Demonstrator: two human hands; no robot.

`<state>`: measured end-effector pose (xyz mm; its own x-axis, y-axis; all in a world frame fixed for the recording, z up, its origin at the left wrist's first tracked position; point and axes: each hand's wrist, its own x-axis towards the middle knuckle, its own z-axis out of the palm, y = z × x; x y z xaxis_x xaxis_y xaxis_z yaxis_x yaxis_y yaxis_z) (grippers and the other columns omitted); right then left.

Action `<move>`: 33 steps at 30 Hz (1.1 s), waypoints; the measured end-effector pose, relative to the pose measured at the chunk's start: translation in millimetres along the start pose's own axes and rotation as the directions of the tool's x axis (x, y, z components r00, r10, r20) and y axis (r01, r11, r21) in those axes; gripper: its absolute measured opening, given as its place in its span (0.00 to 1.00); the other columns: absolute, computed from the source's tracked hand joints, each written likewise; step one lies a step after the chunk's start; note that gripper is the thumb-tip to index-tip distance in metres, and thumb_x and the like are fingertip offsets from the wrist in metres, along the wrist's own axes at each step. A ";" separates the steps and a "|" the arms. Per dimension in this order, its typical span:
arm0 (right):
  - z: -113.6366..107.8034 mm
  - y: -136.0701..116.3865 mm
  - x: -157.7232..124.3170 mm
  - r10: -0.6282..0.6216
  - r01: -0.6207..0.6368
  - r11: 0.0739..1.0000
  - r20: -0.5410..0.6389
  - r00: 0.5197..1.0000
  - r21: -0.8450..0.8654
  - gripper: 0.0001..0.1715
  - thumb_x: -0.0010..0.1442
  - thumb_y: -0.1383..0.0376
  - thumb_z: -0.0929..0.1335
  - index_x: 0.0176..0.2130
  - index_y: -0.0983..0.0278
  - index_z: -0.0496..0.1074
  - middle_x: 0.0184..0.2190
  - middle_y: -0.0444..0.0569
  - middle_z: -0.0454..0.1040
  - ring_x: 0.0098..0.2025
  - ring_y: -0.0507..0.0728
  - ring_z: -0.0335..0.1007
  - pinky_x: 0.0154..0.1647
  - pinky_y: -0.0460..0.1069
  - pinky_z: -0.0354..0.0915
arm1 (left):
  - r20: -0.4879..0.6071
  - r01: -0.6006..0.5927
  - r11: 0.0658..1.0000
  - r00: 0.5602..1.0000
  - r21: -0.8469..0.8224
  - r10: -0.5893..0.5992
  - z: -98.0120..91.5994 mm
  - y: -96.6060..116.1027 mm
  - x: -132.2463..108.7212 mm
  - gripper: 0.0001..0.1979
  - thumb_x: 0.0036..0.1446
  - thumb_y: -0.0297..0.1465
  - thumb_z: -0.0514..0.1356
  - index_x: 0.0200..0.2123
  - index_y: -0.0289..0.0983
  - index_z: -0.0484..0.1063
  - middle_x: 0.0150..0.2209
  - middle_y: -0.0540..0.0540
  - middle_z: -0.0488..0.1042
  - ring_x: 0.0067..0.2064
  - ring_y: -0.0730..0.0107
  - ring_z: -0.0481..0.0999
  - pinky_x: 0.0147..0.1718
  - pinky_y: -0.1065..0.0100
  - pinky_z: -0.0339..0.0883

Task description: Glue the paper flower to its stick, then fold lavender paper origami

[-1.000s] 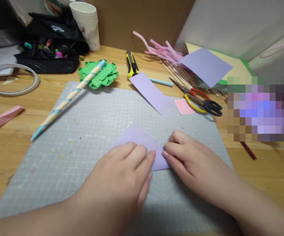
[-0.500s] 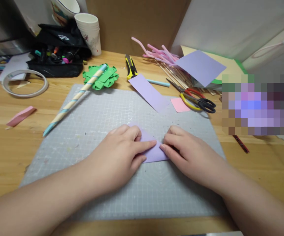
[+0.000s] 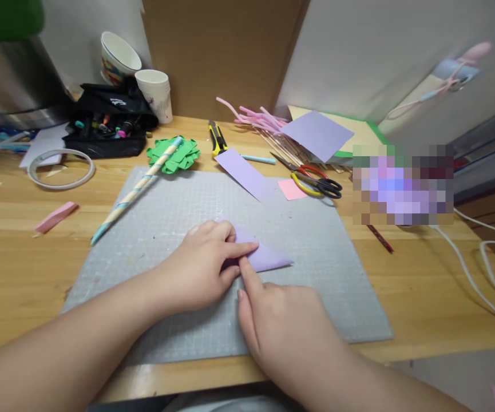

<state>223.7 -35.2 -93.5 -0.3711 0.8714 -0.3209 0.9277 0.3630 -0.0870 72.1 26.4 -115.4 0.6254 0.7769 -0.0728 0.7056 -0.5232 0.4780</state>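
A folded piece of purple paper point(image 3: 266, 256) lies on the grey cutting mat point(image 3: 178, 343), with a pointed corner toward the right. My left hand point(image 3: 206, 260) holds it down from the left, its index finger stretched over the paper, the thumb at the near edge and the other fingers curled. Part of the paper is hidden under that hand. At the near edge, beside my left fingers, the index fingertip of my right hand point(image 3: 288, 323) touches the paper. The right thumb is apart from that finger, and the remaining right fingers are folded under.
Behind the paper lie a purple strip point(image 3: 245, 174), a pink square point(image 3: 292, 190), scissors point(image 3: 316, 183) and a utility knife point(image 3: 217, 139). A striped paper stick point(image 3: 138, 191) crosses the mat's left side. Tape point(image 3: 61, 184) and a marker pouch point(image 3: 110, 146) are farther left.
My right hand has moved left and nearer to me, from the paper's right corner to its near edge, with its index finger now extended. The left hand keeps its hold. The view has shifted.
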 end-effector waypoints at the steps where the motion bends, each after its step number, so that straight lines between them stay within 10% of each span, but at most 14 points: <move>1: -0.3 -1.5 1.1 0.016 -0.016 1.000 0.007 1.000 -0.011 0.30 0.65 0.63 0.55 0.62 0.72 0.60 0.24 0.55 0.78 0.22 0.62 0.75 0.18 0.52 0.63 | 0.001 0.000 1.000 1.000 0.002 0.000 0.0 -0.1 0.2 0.20 0.59 0.32 0.55 0.55 0.49 0.69 0.42 0.45 0.66 0.45 0.60 0.64 0.44 0.58 0.59; 19: 3.7 15.5 -9.7 0.201 -0.171 0.965 0.139 0.970 -0.198 0.36 0.58 0.72 0.59 0.62 0.88 0.51 0.22 0.65 0.77 0.21 0.63 0.75 0.18 0.53 0.65 | 0.025 -0.018 0.999 1.000 0.028 0.017 0.3 -0.7 -0.4 0.22 0.60 0.34 0.55 0.58 0.49 0.66 0.42 0.45 0.65 0.45 0.60 0.64 0.45 0.57 0.57; 29: 0.9 45.2 -21.6 0.267 -0.238 0.944 0.107 0.958 -0.230 0.30 0.63 0.67 0.58 0.62 0.76 0.60 0.23 0.59 0.78 0.24 0.64 0.76 0.21 0.52 0.62 | 0.000 -0.024 0.999 1.000 0.039 0.024 2.7 -2.9 0.1 0.22 0.59 0.34 0.56 0.57 0.51 0.66 0.42 0.46 0.65 0.44 0.60 0.64 0.44 0.57 0.58; 33: -0.3 69.5 -18.4 0.219 -0.217 0.976 -0.112 0.969 0.029 0.24 0.66 0.59 0.56 0.41 0.62 0.77 0.29 0.52 0.78 0.31 0.61 0.75 0.27 0.52 0.64 | -0.039 -0.018 0.999 0.999 0.034 0.019 4.4 -1.3 -1.1 0.21 0.59 0.37 0.56 0.57 0.51 0.66 0.41 0.46 0.66 0.44 0.59 0.65 0.43 0.57 0.58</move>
<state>294.9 -25.9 -93.3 -0.1608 0.9610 -0.2249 0.9870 0.1553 -0.0420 72.0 24.6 -119.8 0.6251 0.7799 -0.0297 0.7055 -0.5483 0.4490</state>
